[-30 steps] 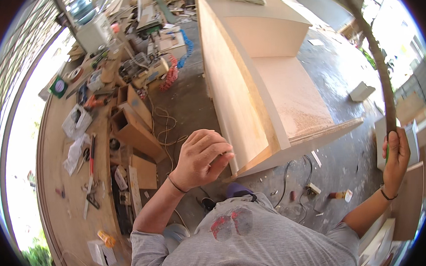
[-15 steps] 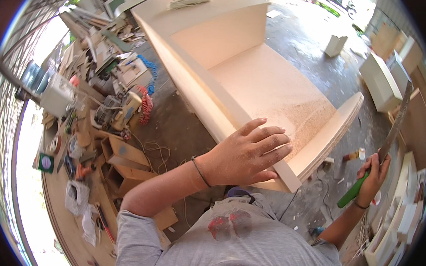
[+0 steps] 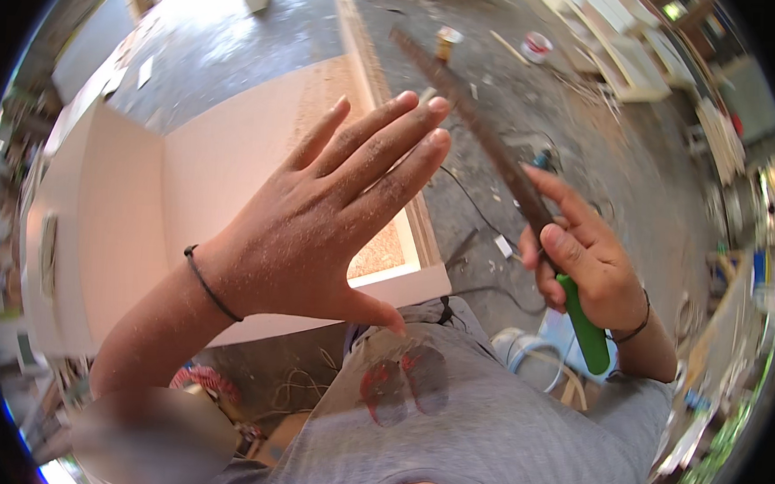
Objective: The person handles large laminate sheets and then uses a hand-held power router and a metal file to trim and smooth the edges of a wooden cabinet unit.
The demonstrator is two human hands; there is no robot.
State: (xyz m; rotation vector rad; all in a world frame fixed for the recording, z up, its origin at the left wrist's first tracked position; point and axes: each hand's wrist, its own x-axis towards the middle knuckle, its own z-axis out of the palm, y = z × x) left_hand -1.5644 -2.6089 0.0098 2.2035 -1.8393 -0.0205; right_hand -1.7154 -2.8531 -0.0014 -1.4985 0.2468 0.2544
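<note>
Workshop floor (image 3: 585, 156) littered | left hand (image 3: 318, 230) spread open, hiding cabinet (image 3: 145, 194) interior | right hand (image 3: 579, 261) grips green-handled saw (image 3: 497, 160)

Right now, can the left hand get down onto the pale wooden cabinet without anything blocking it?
Probably yes. The left hand is open and holds nothing, spread above the cabinet, with nothing visible between them. The saw is off to the side in the right hand.

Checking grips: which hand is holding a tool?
The right hand, closed around a green-handled file. The left hand is open, fingers spread, holding nothing.
</note>
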